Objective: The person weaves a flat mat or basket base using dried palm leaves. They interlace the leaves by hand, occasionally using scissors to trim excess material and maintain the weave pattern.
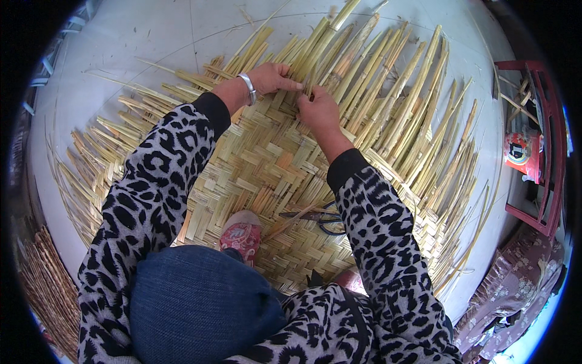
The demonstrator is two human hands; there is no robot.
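Note:
A large woven mat (260, 155) of pale yellow split reed strips lies on the floor, its loose strip ends fanning out along the far and side edges. At the far edge of the weave, my left hand (273, 79), with a silver bracelet at its wrist, closes its thumb and fingers on a reed strip (327, 33). Close beside it on the right, my right hand (320, 111) is curled with its fingertips at the base of the same strips; what it pinches is hidden. A pair of dark-handled scissors (330, 221) rests on the mat below my right forearm.
My red patterned shoe (241, 236) stands on the mat. Along the right side is a dark red wooden frame (548, 151) with a red packet (524, 155) in it, and a flowered cloth (515, 285) below. Brown stalks (48, 291) lie at lower left.

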